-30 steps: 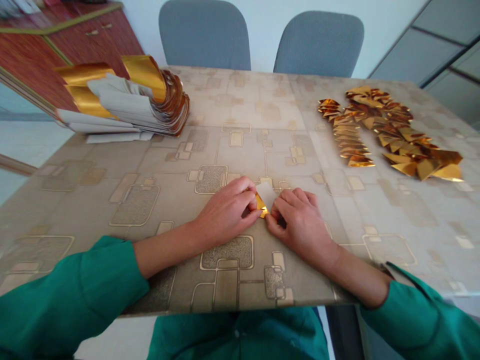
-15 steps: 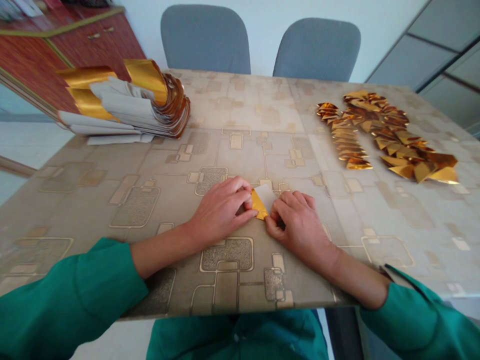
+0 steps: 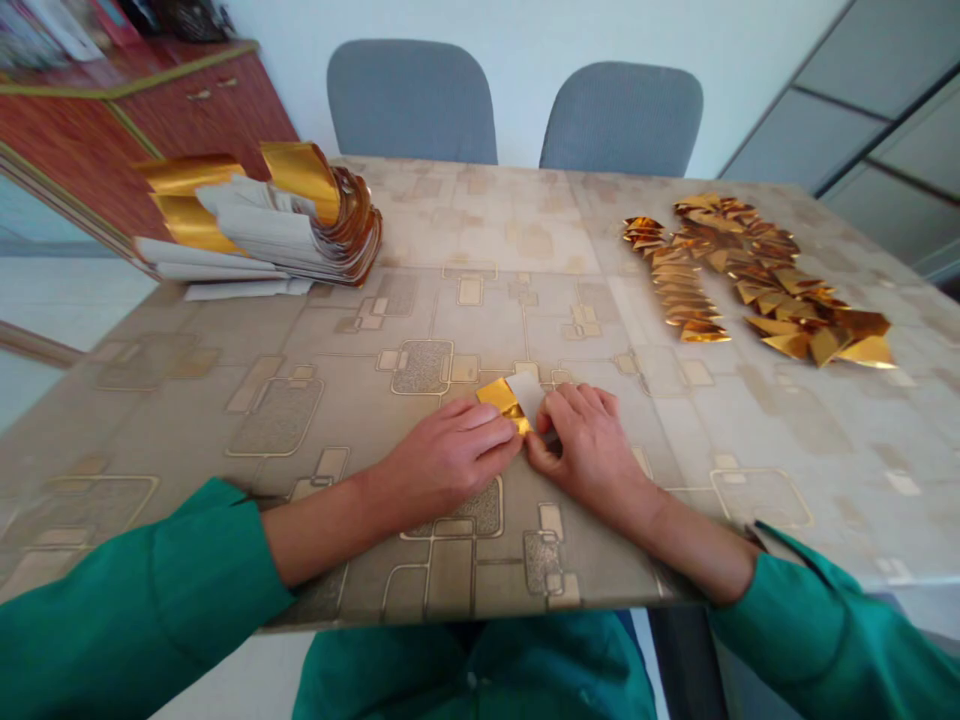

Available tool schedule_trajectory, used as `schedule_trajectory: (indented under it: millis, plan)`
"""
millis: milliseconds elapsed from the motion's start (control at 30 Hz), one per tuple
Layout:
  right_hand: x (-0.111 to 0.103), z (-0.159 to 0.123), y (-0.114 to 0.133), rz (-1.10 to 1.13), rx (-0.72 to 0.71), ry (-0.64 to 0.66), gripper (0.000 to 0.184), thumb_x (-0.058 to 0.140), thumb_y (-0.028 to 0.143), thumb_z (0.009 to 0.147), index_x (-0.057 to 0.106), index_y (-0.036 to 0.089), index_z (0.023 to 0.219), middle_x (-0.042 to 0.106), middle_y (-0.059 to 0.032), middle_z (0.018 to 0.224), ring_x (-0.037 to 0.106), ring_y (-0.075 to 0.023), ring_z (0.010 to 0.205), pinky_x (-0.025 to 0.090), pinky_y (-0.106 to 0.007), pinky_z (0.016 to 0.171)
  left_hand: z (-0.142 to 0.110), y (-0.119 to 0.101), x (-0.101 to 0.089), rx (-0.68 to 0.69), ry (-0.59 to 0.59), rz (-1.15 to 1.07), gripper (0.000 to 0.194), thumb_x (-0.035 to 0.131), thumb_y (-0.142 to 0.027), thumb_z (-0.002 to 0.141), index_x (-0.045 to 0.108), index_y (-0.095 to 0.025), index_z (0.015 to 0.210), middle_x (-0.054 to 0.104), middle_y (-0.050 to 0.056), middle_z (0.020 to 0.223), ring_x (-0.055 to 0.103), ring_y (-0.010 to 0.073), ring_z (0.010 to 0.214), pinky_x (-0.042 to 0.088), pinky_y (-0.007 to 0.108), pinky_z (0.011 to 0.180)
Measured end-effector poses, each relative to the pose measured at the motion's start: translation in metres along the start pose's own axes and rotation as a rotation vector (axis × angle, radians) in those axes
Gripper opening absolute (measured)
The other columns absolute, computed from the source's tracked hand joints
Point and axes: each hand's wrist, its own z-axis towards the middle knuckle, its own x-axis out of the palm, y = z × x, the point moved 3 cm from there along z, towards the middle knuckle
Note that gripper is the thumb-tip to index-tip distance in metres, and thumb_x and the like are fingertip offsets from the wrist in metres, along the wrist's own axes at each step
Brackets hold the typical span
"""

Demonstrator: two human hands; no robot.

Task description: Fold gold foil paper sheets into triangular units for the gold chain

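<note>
A small sheet of gold foil paper (image 3: 496, 394), partly folded, lies on the table in front of me. Its gold side shows at the left and its pale backing at the upper right. My left hand (image 3: 450, 452) has its fingers together, pressing on the lower left of the sheet; its thumb is hidden. My right hand (image 3: 592, 445) is closed, with thumb and curled fingers pinching the paper's right edge near the lower corner. The part of the sheet beneath the fingers cannot be seen.
A thick bent stack of gold-and-white paper sheets (image 3: 259, 225) stands at the left back of the table (image 3: 337, 390). Rows of folded gold paper pieces (image 3: 686, 290) lie at the right back. Two grey chairs (image 3: 412, 105) face me across the table.
My left hand has slid down to the lower part of the paper, its fingers now laid flatter, uncovering more gold at the upper left. My right hand keeps its pinch. The view has tilted slightly up.
</note>
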Motion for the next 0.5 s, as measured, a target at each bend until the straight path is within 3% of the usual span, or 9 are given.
schedule_trajectory:
  millis: [233,500]
  plan:
    - [-0.003,0.003,-0.013,0.117,-0.022,0.091,0.008,0.054,0.013,0.078,0.05,0.021,0.076,0.058,-0.0014,0.076,0.05,-0.018,0.076,0.031,-0.032,0.075,0.007,0.004,0.002,-0.021,0.104,0.019,0.02,0.049,-0.019,0.102,0.068,-0.014,0.098,0.066,0.005,0.088,0.056,0.0208,0.089,0.043,0.034,0.075]
    - [-0.005,0.008,-0.026,0.232,-0.147,0.13,0.01,0.057,0.012,0.081,0.062,0.02,0.085,0.059,-0.0023,0.083,0.051,-0.0169,0.079,0.036,-0.03,0.074,0.021,0.002,0.008,0.05,0.097,0.094,0.018,0.05,-0.012,0.098,0.067,-0.012,0.094,0.065,0.006,0.084,0.057,0.0202,0.08,0.045,0.033,0.067]
